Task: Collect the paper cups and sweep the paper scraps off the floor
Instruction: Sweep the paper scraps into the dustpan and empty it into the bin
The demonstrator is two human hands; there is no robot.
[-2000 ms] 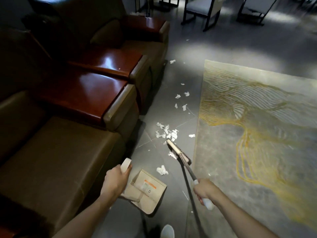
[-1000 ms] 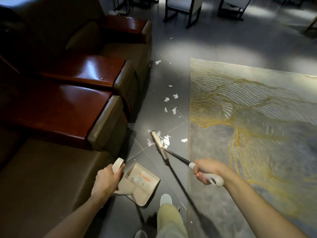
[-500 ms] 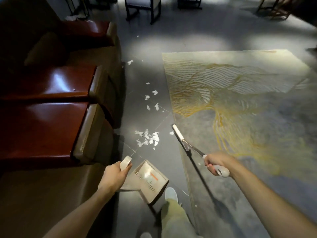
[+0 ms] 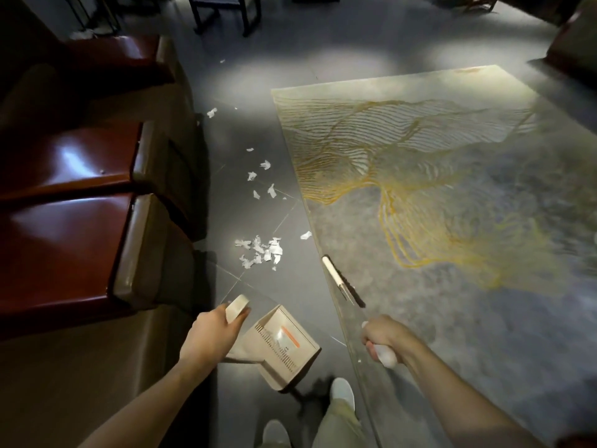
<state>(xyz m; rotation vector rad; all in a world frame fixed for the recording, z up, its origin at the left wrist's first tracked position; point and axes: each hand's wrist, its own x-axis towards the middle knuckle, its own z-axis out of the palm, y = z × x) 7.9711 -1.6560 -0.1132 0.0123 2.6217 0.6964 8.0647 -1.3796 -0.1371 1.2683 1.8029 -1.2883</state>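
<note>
A heap of white paper scraps (image 4: 260,252) lies on the dark floor between the armchairs and the rug. Looser scraps (image 4: 262,181) are strewn farther off, and one scrap (image 4: 306,235) lies by the rug's edge. My left hand (image 4: 210,334) grips the handle of a beige dustpan (image 4: 280,345), held low in front of my feet. My right hand (image 4: 382,337) grips the white handle of a small broom (image 4: 340,281), whose head hangs over the rug's edge, right of the heap. No paper cup is in sight.
Brown armchairs with glossy red armrests (image 4: 74,240) line the left side. A grey rug with gold lines (image 4: 452,205) covers the floor on the right. Dark chair legs (image 4: 223,11) stand at the far end. My white shoes (image 4: 342,389) are below the dustpan.
The broom head has swung from the scrap heap to the right, onto the rug's edge. The view has turned right. The dustpan stays low in my left hand.
</note>
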